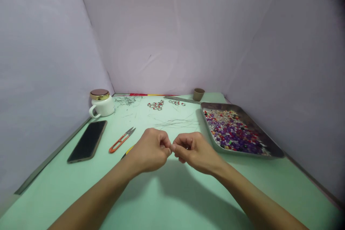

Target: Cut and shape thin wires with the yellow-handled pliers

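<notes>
My left hand [155, 150] and my right hand [194, 152] meet fingertip to fingertip above the green tabletop [172, 201]. Both are closed in a pinch. Whatever lies between the fingers is too small or too hidden to name. Just beyond them, several thin wires [178, 122] are scattered on the table. Left of my left hand lie orange thread snips [122, 141], blades pointing away. A yellow-and-black tool [127, 151] is mostly covered by my left hand. On the right, a metal tray [211, 138] holds many purple, red, clear and dark beads [234, 133].
A black phone [88, 141] and a white lidded mug [104, 106] stand along the left side. At the back are wire scraps [126, 100], small red-and-clear beaded rings [155, 105], a bundle of straight wires [183, 99] and a small brown cup [198, 94]. Pale walls enclose the table.
</notes>
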`<control>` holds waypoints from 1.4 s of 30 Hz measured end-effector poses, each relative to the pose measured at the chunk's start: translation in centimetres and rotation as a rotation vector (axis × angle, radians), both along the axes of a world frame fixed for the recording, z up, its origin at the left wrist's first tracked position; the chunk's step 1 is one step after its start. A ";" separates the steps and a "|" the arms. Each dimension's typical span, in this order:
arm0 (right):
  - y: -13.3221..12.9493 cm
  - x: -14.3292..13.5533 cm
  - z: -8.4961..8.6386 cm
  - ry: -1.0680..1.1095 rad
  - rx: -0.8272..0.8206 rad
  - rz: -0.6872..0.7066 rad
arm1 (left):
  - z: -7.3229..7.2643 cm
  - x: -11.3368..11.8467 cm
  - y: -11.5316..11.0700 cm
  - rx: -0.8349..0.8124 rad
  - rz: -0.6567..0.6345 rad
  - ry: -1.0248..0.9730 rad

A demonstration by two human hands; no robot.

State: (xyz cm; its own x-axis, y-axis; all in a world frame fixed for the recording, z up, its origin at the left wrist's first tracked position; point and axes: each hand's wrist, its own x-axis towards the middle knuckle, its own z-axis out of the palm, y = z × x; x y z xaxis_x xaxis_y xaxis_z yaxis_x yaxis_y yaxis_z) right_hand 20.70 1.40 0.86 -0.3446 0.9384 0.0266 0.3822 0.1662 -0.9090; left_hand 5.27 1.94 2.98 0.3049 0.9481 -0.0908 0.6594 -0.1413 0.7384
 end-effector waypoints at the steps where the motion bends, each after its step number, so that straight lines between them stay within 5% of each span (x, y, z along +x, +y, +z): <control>1: 0.0 -0.1 0.0 0.009 0.007 0.001 | 0.0 0.0 -0.1 0.000 0.000 -0.002; 7: 0.3 -0.5 -0.5 0.249 0.036 -0.105 | -0.2 0.5 -0.3 0.085 0.081 -0.145; 11: 0.7 -0.3 -0.7 0.417 -0.028 -0.118 | -0.6 0.5 0.1 0.152 0.016 -0.253; 16: 1.1 -0.1 -1.4 0.601 -0.127 -0.033 | -0.8 0.1 0.8 0.007 -0.031 -0.425; 23: 0.7 -0.8 -2.1 0.662 0.003 -0.019 | -1.1 0.0 1.4 -0.259 -0.019 -0.548; 26: 0.8 -0.6 -2.0 0.571 0.021 -0.121 | -1.1 0.3 1.2 -0.118 0.019 -0.509; 31: 1.0 -0.8 -1.8 0.433 0.057 -0.324 | -0.9 0.9 0.2 0.576 0.175 -0.217; 37: 0.5 -1.3 -1.8 0.337 0.128 -0.406 | -0.7 1.5 -1.0 0.383 0.087 -0.100; 42: -0.1 -1.5 -1.4 0.303 0.123 -0.340 | -0.8 1.6 -0.9 0.345 0.163 -0.118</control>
State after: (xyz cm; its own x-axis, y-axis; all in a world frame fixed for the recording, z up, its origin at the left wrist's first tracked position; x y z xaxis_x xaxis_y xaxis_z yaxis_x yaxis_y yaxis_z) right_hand 19.25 1.28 -0.51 0.0225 0.9802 0.1969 0.1543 0.1912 -0.9693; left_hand 6.91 1.06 2.19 0.1374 0.9535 0.2681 0.6075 -0.2949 0.7376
